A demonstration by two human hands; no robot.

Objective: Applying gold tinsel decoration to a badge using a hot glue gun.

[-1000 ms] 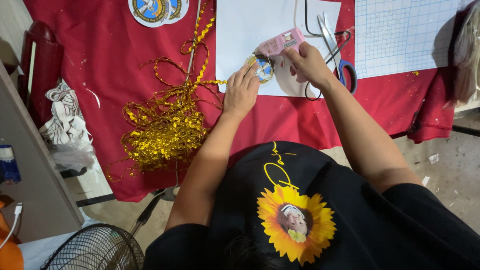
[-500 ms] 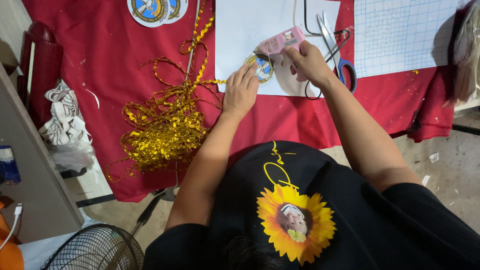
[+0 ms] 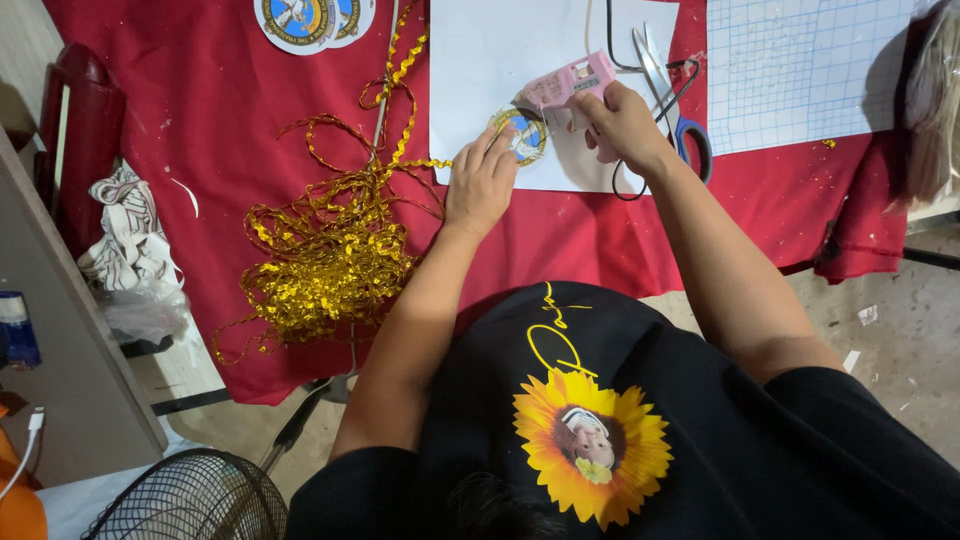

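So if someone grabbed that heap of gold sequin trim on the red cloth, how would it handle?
The heap of gold sequin trim would probably be floppy and light, since it lies in loose thin loops. It would likely snag and drag along in a tangle, as strands cross each other and one runs toward the white paper sheet. It seems unlikely to roll.

pink glue gun (image 3: pixel 566 88), nozzle on round badge (image 3: pixel 522 135)

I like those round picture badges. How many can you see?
3. One badge lies on the white paper under the left hand. Two more overlap at the top edge, partly cut off; others may be hidden.
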